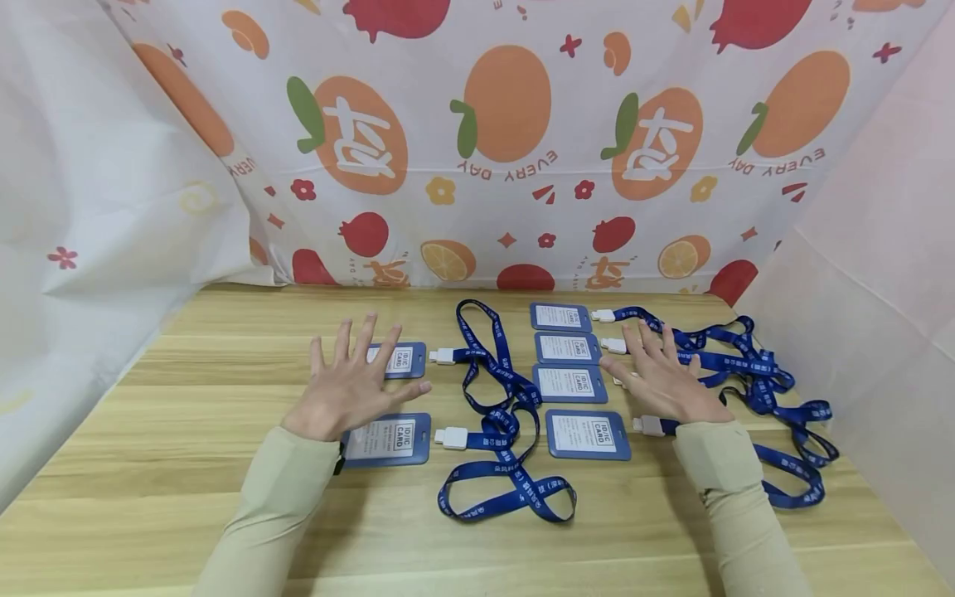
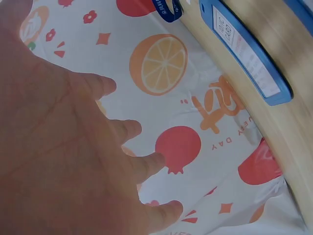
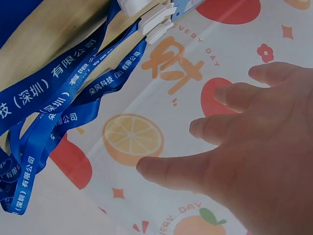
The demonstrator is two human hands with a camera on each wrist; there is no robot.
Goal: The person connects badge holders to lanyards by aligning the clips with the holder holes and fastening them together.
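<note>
The left hand (image 1: 346,383) and the right hand (image 1: 662,377) are held well apart above a wooden table (image 1: 172,431), the fingers of each spread. Two blue card holders (image 1: 384,439) are set by the left hand, and four are aligned in a column between the hands; blue lanyards (image 1: 488,443) are laid out to the right of both groups.
</note>
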